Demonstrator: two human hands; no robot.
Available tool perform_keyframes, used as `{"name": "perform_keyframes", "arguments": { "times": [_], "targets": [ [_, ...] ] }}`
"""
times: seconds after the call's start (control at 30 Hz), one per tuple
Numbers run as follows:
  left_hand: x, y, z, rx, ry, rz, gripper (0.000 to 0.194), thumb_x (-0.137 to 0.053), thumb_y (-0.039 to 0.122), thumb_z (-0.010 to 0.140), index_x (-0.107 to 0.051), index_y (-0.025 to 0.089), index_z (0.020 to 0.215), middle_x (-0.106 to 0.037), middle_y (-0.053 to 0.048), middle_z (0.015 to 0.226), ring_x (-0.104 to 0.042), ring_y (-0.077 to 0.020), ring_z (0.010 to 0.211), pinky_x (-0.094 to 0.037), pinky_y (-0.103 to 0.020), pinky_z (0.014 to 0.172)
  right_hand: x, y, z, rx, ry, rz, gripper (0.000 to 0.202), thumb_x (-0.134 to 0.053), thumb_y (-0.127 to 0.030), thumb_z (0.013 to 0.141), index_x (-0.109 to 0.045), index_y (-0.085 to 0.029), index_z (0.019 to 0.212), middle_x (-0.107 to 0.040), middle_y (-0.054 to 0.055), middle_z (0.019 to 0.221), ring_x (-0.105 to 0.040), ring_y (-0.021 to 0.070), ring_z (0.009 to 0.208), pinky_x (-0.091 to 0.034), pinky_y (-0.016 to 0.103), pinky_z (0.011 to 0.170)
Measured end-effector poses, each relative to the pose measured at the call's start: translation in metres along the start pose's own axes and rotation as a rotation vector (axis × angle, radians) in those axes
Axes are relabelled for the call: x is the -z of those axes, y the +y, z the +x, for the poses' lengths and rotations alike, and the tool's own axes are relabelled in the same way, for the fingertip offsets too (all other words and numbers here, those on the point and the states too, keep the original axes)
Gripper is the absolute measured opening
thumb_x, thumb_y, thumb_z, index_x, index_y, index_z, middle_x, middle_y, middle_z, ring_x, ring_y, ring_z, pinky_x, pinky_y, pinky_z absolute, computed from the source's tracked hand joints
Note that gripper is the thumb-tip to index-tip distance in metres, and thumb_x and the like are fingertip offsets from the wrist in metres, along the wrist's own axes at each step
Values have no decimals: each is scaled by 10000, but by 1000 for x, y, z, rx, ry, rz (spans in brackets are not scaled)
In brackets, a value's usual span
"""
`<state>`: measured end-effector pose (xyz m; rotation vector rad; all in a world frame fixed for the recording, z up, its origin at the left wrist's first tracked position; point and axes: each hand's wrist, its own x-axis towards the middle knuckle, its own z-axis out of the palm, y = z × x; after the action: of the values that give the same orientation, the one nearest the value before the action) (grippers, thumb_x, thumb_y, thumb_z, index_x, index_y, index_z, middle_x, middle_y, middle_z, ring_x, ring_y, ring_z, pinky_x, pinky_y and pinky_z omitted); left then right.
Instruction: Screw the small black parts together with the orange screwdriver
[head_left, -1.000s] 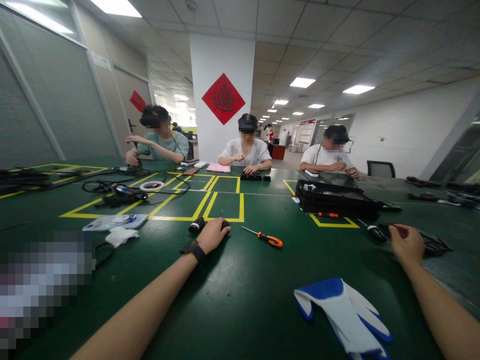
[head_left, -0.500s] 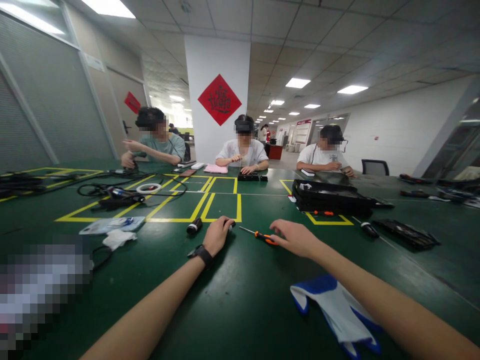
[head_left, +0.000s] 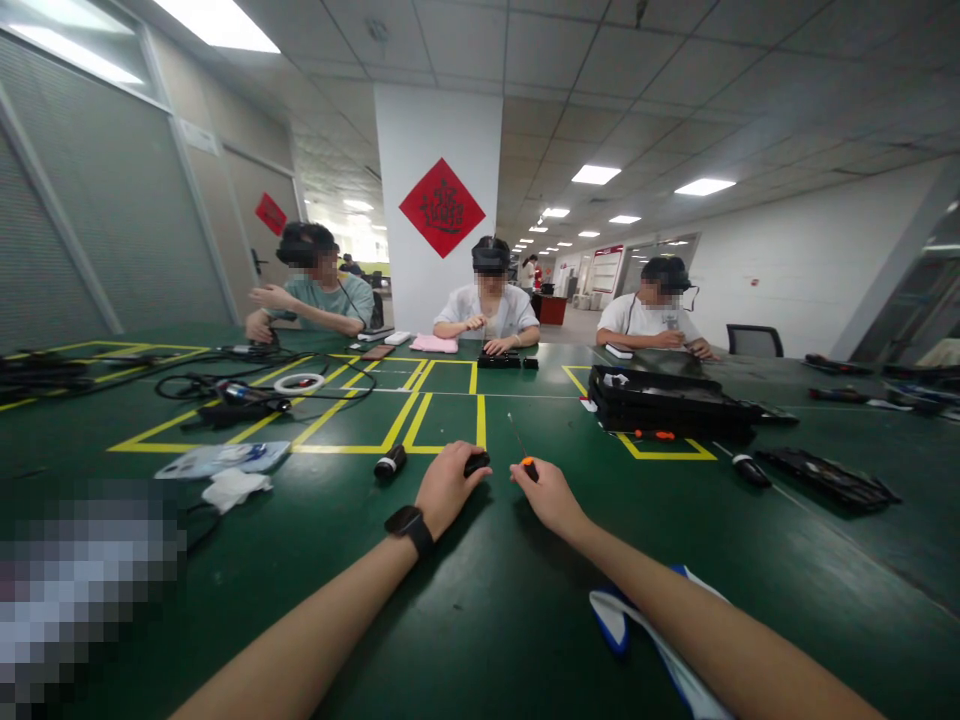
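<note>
My left hand (head_left: pixel 448 487), with a black watch on its wrist, is closed round a small black object (head_left: pixel 476 463) near the middle of the green table. To its right, my right hand (head_left: pixel 553 498) holds an orange and black screwdriver (head_left: pixel 529 466), whose thin shaft points up and away from me. The two hands are a short gap apart. A black and white cylinder (head_left: pixel 390 462) lies left of my left hand. Under my right forearm is a white and blue glove (head_left: pixel 660 640), partly hidden by the arm.
Black trays (head_left: pixel 667 400) are stacked at the right, with a dark part (head_left: pixel 825 478) and another cylinder (head_left: pixel 751 471) nearby. Cables (head_left: pixel 187 380), a plastic bag (head_left: pixel 225 458) and white tissue (head_left: pixel 235 490) lie left. Three people sit across the green table (head_left: pixel 450 620).
My right hand has moved left and picked up the screwdriver, which now points upward. The black object shows more in my left hand. The view has shifted slightly.
</note>
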<state>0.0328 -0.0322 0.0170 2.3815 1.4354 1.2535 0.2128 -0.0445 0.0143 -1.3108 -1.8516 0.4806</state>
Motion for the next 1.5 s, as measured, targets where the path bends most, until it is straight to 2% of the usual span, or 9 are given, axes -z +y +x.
{"name": "perform_keyframes", "arguments": {
  "times": [0.17, 0.33, 0.47, 0.6, 0.8, 0.97, 1.1, 1.23, 1.5],
  "targets": [
    [2, 20, -4, -81, 33, -37, 203, -568, 270, 730, -538, 195, 916, -570, -45, 908, -502, -188, 881, -402, -312, 787, -12, -2, 1, -181, -158, 438, 365, -514, -513, 720, -490, -177, 859, -405, -90, 399, -372, 82, 310, -285, 189, 329],
    [-2, 34, -8, -125, 28, -55, 209, -550, 225, 732, -515, 197, 936, -556, -43, 905, -491, -181, 873, -399, -307, 785, -14, -7, -1, -211, -178, 568, 314, -565, -463, 689, -465, -176, 768, -391, -103, 363, -362, 66, 286, -277, 163, 290],
    [-1, 35, -8, -119, -3, -104, 401, -617, 258, 674, -484, 198, 1047, -539, -55, 974, -487, -199, 925, -392, -331, 831, -11, -6, 1, -220, -171, 577, 273, -607, -397, 660, -480, -167, 734, -410, -94, 385, -369, 58, 293, -276, 161, 285],
    [5, 28, -9, -78, -117, -189, 571, -653, 367, 628, -460, 202, 1140, -519, -84, 1085, -486, -232, 986, -369, -370, 881, -7, 1, 5, -198, -169, 535, 287, -630, -374, 645, -521, -156, 798, -441, -82, 448, -357, 43, 308, -284, 157, 290],
    [9, 22, -10, 97, -413, -546, 399, -479, 407, 773, -510, 202, 1115, -588, -57, 1040, -540, -187, 911, -413, -315, 827, 4, 2, 4, -101, -285, 469, 335, -617, -414, 662, -540, -151, 854, -476, -61, 513, -388, 47, 354, -313, 165, 335],
    [4, 20, -2, 279, -487, -903, 367, -420, 408, 807, -533, 184, 1075, -602, -61, 1005, -581, -151, 776, -466, -291, 724, 3, 6, 7, -20, -146, 397, 369, -640, -446, 631, -565, -141, 824, -506, -36, 598, -426, 66, 472, -360, 190, 448],
    [-11, 5, 14, 417, -424, -1037, 277, -481, 374, 783, -527, 166, 961, -620, -48, 864, -598, -129, 678, -483, -278, 663, -2, 15, 14, -38, 3, 375, 308, -595, -445, 668, -548, -145, 722, -466, -41, 559, -407, 76, 499, -345, 197, 486],
    [-28, -8, 30, 626, -131, -1067, 174, -456, 310, 802, -462, 146, 859, -617, -62, 834, -598, -109, 640, -500, -275, 631, 0, 17, 16, -49, -162, 490, 322, -327, -357, 825, -525, -152, 676, -376, -46, 476, -349, 81, 428, -297, 196, 432],
    [-21, -18, 22, 608, -19, -1243, 219, -416, 294, 813, -488, 143, 954, -601, -33, 778, -579, -93, 615, -482, -241, 613, 11, 7, 5, 128, -245, 223, 258, -402, -344, 827, -581, -168, 886, -483, -29, 584, -433, 89, 502, -347, 202, 513]
  ]
}}
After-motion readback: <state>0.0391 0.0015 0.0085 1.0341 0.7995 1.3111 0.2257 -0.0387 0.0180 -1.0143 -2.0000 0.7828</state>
